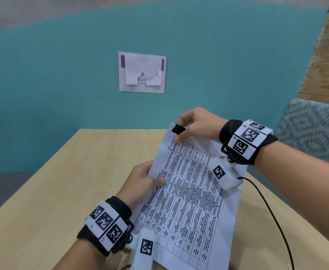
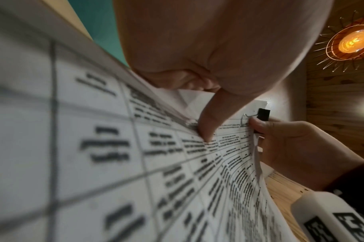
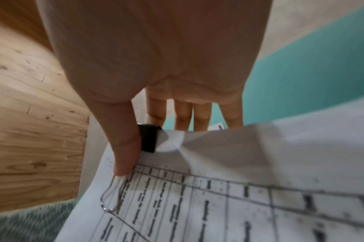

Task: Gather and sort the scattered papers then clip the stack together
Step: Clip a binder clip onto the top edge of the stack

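A stack of printed papers (image 1: pixel 191 193) with a table grid is held tilted above the wooden table (image 1: pixel 66 182). My left hand (image 1: pixel 153 179) grips the stack's left edge, thumb (image 2: pixel 206 129) on top and fingers hidden beneath. A black binder clip (image 1: pixel 178 129) sits on the stack's far top corner. My right hand (image 1: pixel 180 136) pinches that corner at the clip, its thumb (image 3: pixel 125 157) pressing the clip's wire handle (image 3: pixel 110 201) flat onto the top sheet while its fingers (image 3: pixel 183 117) lie behind the paper. The clip (image 2: pixel 263 114) and right hand (image 2: pixel 290 144) also show in the left wrist view.
A black cable (image 1: pixel 272 215) runs over the table's right side. A paper sign (image 1: pixel 142 72) hangs on the teal wall behind. A patterned seat back (image 1: pixel 315 129) and a wood panel (image 1: pixel 327 61) stand at the right.
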A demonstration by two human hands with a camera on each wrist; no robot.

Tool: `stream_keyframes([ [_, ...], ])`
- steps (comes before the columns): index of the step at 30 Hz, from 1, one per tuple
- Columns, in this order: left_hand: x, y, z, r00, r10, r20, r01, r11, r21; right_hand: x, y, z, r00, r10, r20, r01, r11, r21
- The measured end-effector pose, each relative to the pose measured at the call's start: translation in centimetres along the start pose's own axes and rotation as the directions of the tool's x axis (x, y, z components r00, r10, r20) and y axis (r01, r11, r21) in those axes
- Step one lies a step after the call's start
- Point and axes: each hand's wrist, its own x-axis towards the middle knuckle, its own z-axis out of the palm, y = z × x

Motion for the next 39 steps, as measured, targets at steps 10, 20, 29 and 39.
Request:
stream_keyframes([
  [10, -0.1, -0.2, -0.2, 1.0, -0.029, -0.008, 0.029, 0.999, 0.033, 0.3, 0.7, 1.3, 0.999, 0.014, 0.042, -0.021, 0.988, 0.156],
  [20, 0.8, -1.5, -2.0, 0.947, -0.268, -0.18, 0.273, 0.962, 0.005, 0.2, 2.3, 3.9, 0.999, 0.038, -0.027, -0.043, 0.98, -0.192],
  [29, 1.7, -2.5, -3.7, 0.882, -0.427, -0.201, 0.462, 0.867, 0.187, -1.8, 5.3, 9.3, 0.941, 0.211, 0.263, -0.118, 0.937, -0.33],
  [39, 0.3, 0.2, -3.1, 0.936, -0.322, -0.141, 0.313, 0.582, 0.751, -4.0, 6.5, 11.7, 0.889, 0.309, 0.338, -0.146, 0.89, -0.432],
])
